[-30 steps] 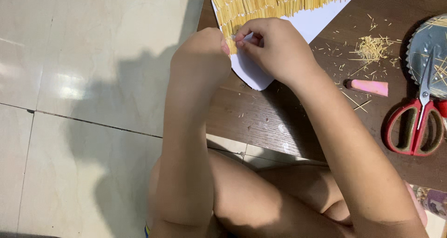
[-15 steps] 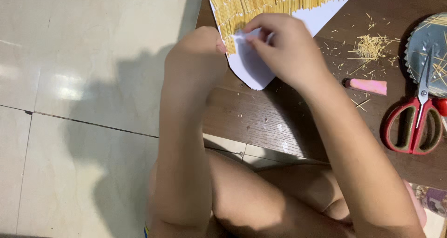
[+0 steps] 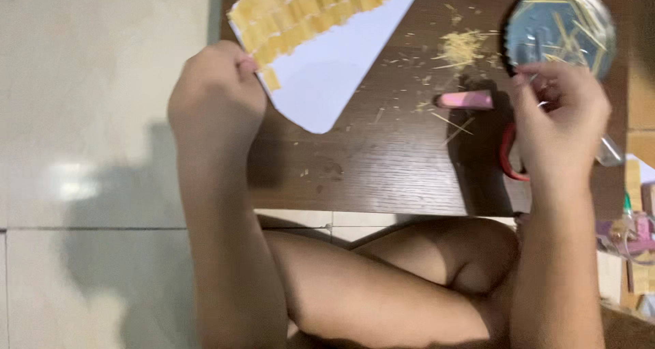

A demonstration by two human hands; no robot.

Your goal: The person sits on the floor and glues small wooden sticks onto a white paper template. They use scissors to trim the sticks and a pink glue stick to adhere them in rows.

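Note:
My left hand (image 3: 215, 93) pinches the left edge of a white paper sheet (image 3: 327, 83) lying on a dark wooden table (image 3: 382, 171). Rows of straw-coloured strips (image 3: 307, 11) cover the sheet's upper part. My right hand (image 3: 563, 117) hovers at the right, over red-handled scissors (image 3: 508, 159). Its fingertips are curled at the rim of a round clear dish (image 3: 559, 21) that holds thin straw sticks. Whether those fingers grip anything is not visible.
A pink tube (image 3: 465, 100) and a small heap of straw scraps (image 3: 462, 47) lie between the sheet and the dish. My bare legs (image 3: 382, 281) are folded below the table edge. Pale floor tiles (image 3: 89, 151) lie to the left, small clutter (image 3: 638, 233) at the far right.
My right hand has left the paper's edge and swung right to the scissors and dish. My left hand has stayed on the sheet, and the view has shifted.

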